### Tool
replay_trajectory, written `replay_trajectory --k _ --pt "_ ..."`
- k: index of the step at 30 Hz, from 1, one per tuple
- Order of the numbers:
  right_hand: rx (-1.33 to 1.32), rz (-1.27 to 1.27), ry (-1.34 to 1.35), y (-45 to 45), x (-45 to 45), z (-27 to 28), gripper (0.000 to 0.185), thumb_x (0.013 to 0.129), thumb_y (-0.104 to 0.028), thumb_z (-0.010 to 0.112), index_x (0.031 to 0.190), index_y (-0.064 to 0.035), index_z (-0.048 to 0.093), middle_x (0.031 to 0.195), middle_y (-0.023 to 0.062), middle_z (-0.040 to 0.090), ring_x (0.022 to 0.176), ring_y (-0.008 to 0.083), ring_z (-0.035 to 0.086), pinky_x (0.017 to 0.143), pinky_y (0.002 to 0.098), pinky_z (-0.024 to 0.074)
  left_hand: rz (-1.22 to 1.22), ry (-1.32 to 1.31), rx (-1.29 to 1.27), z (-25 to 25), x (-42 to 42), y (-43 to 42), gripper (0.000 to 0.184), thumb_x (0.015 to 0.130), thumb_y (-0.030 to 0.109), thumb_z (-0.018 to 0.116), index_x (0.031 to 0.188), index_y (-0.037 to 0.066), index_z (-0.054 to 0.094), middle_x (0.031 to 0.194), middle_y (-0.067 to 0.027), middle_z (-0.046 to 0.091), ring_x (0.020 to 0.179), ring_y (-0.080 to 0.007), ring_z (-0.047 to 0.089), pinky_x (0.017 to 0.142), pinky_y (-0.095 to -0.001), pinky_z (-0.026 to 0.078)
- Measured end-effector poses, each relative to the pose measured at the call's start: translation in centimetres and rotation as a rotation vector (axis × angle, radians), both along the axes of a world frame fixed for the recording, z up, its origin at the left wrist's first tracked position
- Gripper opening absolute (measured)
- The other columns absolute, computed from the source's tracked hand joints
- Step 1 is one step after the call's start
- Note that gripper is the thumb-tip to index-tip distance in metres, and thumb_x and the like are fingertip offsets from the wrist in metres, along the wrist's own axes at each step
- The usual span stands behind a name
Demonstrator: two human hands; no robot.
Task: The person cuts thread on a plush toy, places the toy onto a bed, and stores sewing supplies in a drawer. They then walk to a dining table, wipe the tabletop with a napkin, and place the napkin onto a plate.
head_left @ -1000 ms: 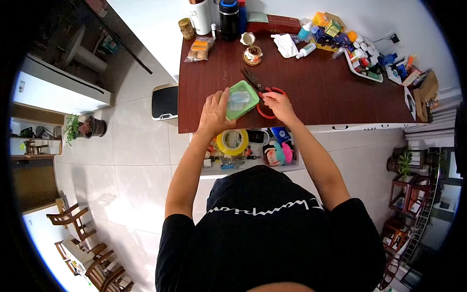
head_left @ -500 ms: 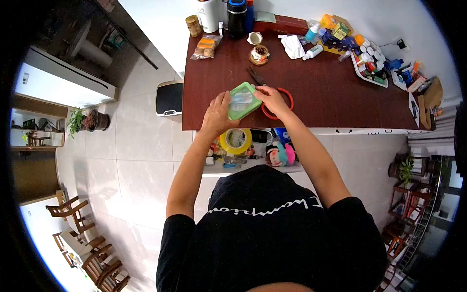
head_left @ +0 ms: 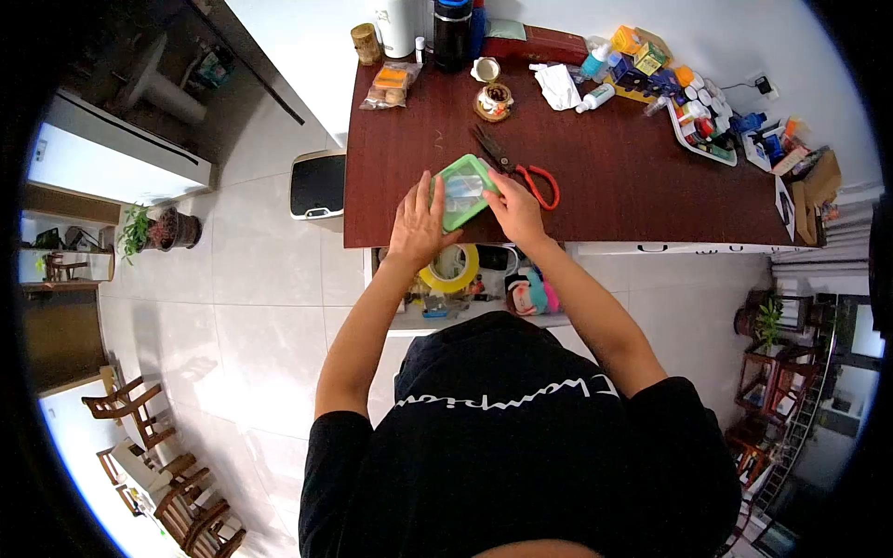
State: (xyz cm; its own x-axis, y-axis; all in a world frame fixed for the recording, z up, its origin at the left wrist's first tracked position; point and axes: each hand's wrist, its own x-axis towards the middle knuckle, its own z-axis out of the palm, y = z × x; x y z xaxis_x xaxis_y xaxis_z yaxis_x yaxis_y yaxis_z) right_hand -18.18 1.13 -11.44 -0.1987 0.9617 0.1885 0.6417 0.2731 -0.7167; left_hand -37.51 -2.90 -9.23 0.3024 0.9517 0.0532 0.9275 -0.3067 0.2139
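While left hand clamps fingers on left edge of green box, right hand grips opposite edge, thumb and fingers closed; box over table, near front; red-handled scissors just beyond right hand.

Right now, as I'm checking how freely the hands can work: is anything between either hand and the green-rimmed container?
Nothing visible: the left hand and right hand meet the green-rimmed container directly. The red-handled scissors lie just beyond on the table, not between.
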Motion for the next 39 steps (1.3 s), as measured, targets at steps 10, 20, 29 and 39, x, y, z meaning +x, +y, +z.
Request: replay_trajectory --k 10,20,29,39 --pt "-0.601 -0.078 0.316 4.1 1.2 1.0 0.06 0.08 -0.03 0.064 0.125 0.0023 0.04 0.122 0.0205 0.047 0.11 0.0231 0.048 0.087 0.0346 0.0421 0.488 -0.695 -0.054 -2.3 -1.0 -0.4 0.083 0.08 0.044 0.059 0.133 -0.007 0.021 0.135 -0.0299 0.024 0.123 -0.0412 0.03 0.1 -0.043 0.03" --pt "-0.364 -0.016 0.075 4.7 0.4 -1.0 0.041 0.077 -0.032 0.065 0.1 0.0018 0.062 0.091 0.0152 0.064 0.083 0.0261 0.061 0.072 0.0347 0.0457 0.504 -0.9 -0.373 -2.0 -1.1 -0.9 0.055 0.082 0.048 0.053 0.075 -0.007 0.06 0.07 -0.0222 0.061 0.068 -0.0348 0.062 0.064 -0.0417 0.048" --pt "-0.18 -0.107 -0.226 2.8 -1.1 1.6 0.039 0.081 -0.035 0.058 0.104 -0.0031 0.062 0.095 0.0165 0.063 0.086 0.0293 0.06 0.075 0.0364 0.0448 0.371 -0.525 -0.344 -2.0 -0.2 0.2 0.048 0.088 0.037 0.044 0.086 -0.009 0.057 0.072 -0.0213 0.063 0.073 -0.0333 0.063 0.063 -0.0409 0.048" --pt "-0.303 0.061 0.018 2.8 0.4 1.0 0.046 0.08 -0.035 0.058 0.114 -0.0052 0.054 0.101 0.0155 0.061 0.094 0.0307 0.057 0.08 0.0395 0.0437 0.566 -0.354 -0.234 -2.2 3.4 -1.6 0.075 0.088 0.044 0.04 0.136 -0.005 0.01 0.106 -0.0371 0.05 0.09 -0.0434 0.057 0.084 -0.0424 0.044"
